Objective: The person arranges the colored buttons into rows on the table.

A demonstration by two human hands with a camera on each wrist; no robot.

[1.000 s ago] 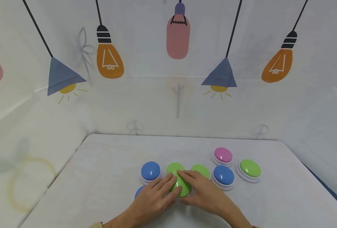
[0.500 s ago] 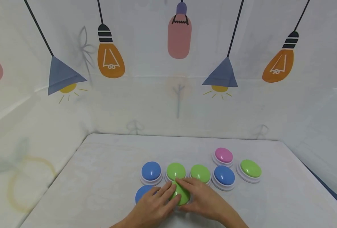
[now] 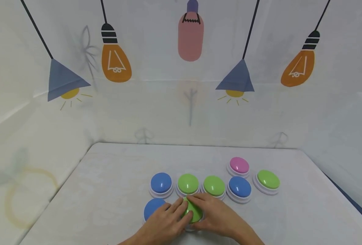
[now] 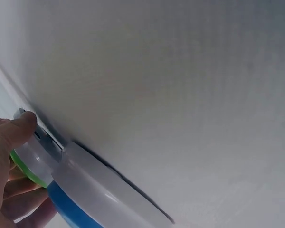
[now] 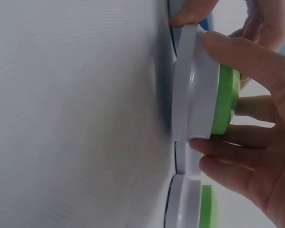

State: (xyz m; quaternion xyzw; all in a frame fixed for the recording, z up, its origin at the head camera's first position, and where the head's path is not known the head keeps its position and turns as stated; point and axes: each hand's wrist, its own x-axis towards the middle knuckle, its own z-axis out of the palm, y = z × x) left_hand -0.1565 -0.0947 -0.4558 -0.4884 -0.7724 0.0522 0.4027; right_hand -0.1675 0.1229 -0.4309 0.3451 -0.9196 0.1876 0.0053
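My left hand (image 3: 165, 223) and right hand (image 3: 219, 214) both gripped the held green button (image 3: 193, 211), located at the near side of the group on the tabletop (image 3: 107, 190). My fingers hid much of its white base in the head view; whether it touched the tabletop could not be determined. My left hand partly covered the near blue button (image 3: 152, 207). Compared with one second earlier, the held green button sat nearer me, leaving the second green button (image 3: 188, 183) behind it uncovered.
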